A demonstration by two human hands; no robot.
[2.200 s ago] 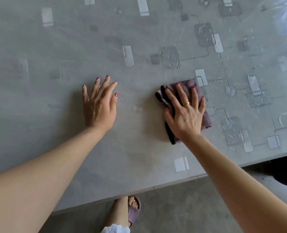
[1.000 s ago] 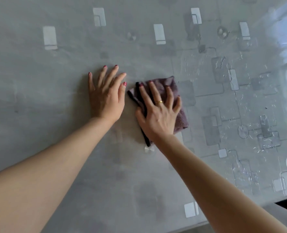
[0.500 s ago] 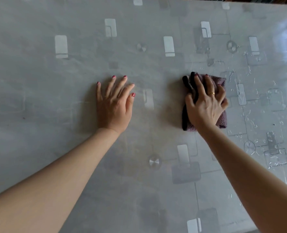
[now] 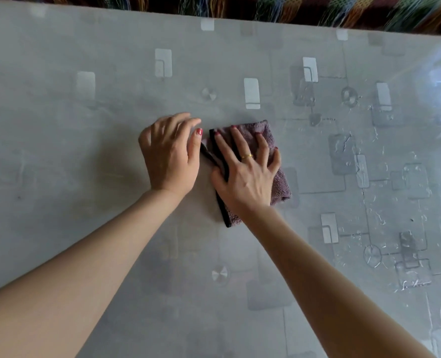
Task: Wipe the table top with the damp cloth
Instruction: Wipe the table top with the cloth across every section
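The fingers [image 4: 236, 140] of the right hand [image 4: 245, 174] are spread apart and lie flat on the folded purple cloth [image 4: 279, 182], pressing it down on the grey table top [image 4: 85, 151] near the middle. The left hand [image 4: 170, 156] rests on the table just left of the cloth, with its fingers bent a little and close together, and its thumb is right beside the cloth's dark edge. Wet streaks [image 4: 374, 215] shine on the right side of the table, and a stripy fringed fabric [image 4: 291, 9] shows past the far edge.

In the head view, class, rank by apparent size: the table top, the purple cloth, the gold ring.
1. table top
2. purple cloth, partly hidden under the right hand
3. gold ring
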